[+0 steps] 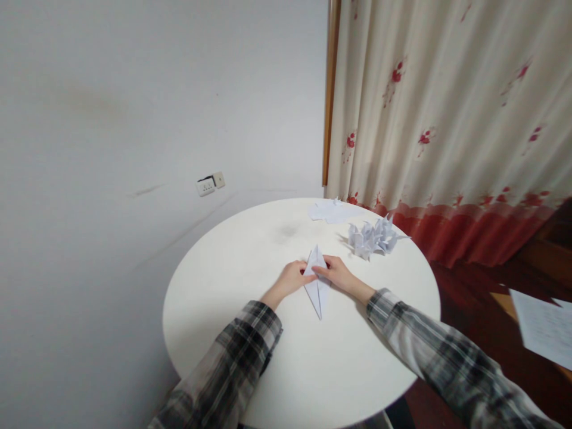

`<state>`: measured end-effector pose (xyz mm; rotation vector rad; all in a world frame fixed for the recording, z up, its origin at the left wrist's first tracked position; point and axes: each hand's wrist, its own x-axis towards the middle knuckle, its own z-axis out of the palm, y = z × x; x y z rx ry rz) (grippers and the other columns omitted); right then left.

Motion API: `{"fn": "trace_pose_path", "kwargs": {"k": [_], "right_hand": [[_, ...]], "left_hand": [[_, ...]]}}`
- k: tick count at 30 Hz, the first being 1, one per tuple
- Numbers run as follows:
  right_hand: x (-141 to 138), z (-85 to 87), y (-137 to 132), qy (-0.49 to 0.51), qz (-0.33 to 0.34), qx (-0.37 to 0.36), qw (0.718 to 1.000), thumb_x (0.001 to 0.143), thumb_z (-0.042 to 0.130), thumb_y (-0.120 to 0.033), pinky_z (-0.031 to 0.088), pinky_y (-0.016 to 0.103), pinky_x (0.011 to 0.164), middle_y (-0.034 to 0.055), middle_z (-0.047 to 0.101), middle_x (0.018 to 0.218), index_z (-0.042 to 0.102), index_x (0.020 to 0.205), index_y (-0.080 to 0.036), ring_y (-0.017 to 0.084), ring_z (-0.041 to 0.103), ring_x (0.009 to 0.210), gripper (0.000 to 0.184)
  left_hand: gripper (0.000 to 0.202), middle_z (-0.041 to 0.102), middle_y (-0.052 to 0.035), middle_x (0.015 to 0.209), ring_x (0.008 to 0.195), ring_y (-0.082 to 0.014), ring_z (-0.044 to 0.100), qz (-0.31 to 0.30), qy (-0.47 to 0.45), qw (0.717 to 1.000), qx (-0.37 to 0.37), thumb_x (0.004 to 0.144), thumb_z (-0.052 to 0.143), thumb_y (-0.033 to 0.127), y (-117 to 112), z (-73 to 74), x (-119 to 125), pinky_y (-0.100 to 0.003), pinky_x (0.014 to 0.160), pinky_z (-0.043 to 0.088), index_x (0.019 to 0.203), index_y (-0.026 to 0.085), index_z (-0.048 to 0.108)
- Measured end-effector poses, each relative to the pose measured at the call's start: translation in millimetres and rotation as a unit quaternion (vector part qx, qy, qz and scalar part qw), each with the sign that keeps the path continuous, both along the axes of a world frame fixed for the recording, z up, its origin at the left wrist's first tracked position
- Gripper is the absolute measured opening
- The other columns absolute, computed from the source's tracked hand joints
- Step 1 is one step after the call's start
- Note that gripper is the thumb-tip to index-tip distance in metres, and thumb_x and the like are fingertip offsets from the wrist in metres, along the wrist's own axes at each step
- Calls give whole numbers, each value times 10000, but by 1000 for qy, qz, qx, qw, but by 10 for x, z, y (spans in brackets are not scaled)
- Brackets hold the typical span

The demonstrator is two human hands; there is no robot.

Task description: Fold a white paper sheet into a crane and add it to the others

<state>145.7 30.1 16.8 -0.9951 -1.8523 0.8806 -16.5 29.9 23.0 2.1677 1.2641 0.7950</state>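
A white sheet folded into a long kite shape lies flat on the round white table, one tip pointing away from me and one toward me. My left hand rests on its left edge with fingers curled onto the paper. My right hand presses on its right side, fingertips pinching the middle fold. Both arms wear plaid sleeves.
A cluster of folded paper cranes sits at the table's far right. Loose white sheets lie at the far edge. A flowered curtain hangs behind, a wall socket is at left, and a printed sheet lies on a brown surface to the right.
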Motion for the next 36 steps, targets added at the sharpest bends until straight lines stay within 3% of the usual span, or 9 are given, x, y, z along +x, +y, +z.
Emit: {"fn": "trace_pose_path", "kwargs": {"k": [22, 36], "right_hand": [[6, 6, -7, -42, -27, 53, 997, 733, 527, -362, 290, 196, 490, -24, 443, 562, 508, 606, -144, 98, 376, 547, 253], [1, 43, -10, -14, -11, 6, 1000, 664, 596, -291, 366, 223, 571, 5, 561, 660, 611, 740, -110, 117, 451, 591, 197]], "left_hand": [[211, 642, -31, 684, 631, -150, 548, 4, -4, 1000, -5, 659, 583, 306, 32, -34, 6, -214, 563, 404, 683, 116, 670], [180, 613, -17, 638, 591, -138, 526, 14, -11, 1000, -22, 646, 566, 259, 20, -29, 14, -209, 528, 384, 666, 110, 666]]}}
